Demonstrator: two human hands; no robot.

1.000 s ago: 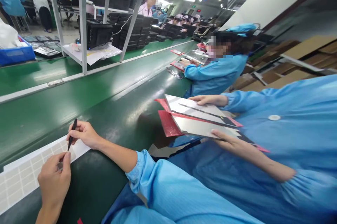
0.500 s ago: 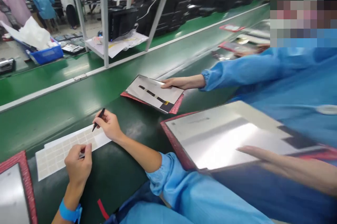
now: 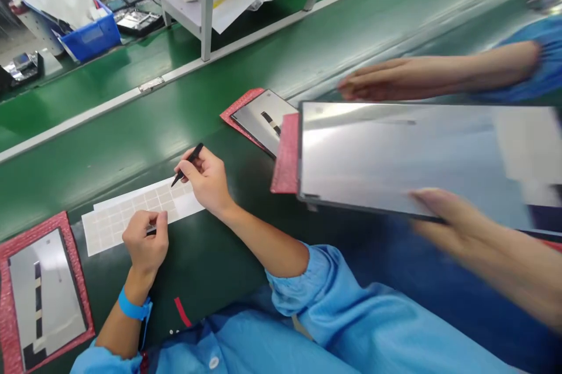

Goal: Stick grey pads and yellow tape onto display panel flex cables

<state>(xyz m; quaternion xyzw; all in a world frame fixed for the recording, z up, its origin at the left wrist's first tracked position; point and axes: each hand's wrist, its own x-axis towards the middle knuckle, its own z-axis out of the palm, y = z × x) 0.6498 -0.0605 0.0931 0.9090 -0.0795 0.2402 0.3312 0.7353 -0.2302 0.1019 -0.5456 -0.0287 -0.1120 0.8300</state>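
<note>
My right hand [image 3: 209,182] pinches slim black tweezers [image 3: 188,163], tip down over the upper edge of a white sheet of pale rectangular stickers [image 3: 105,229]. My left hand [image 3: 147,240], with a blue band [image 3: 133,305] at the wrist, is closed over the sheet's near edge, thumb against fingers. Something dark shows between those fingers, too small to make out. A second white sheet peeks out behind the sticker sheet. To the left, a silver display panel [image 3: 65,277] with a dark strip lies on a red bubble-wrap bag [image 3: 61,225].
At right, a co-worker's hand [image 3: 456,222] holds a large silver panel [image 3: 364,157]; their other hand [image 3: 386,78] is above it. Another panel [image 3: 254,113] on red wrap lies partly behind it. A red strip [image 3: 182,311] lies near me. A metal rack [image 3: 208,11] and blue bin [image 3: 90,34] stand beyond.
My view has shifted down, bringing more of the left panel into sight. The co-worker has let go of the smaller panel and raised the large one. My hands keep their grips over the sheet.
</note>
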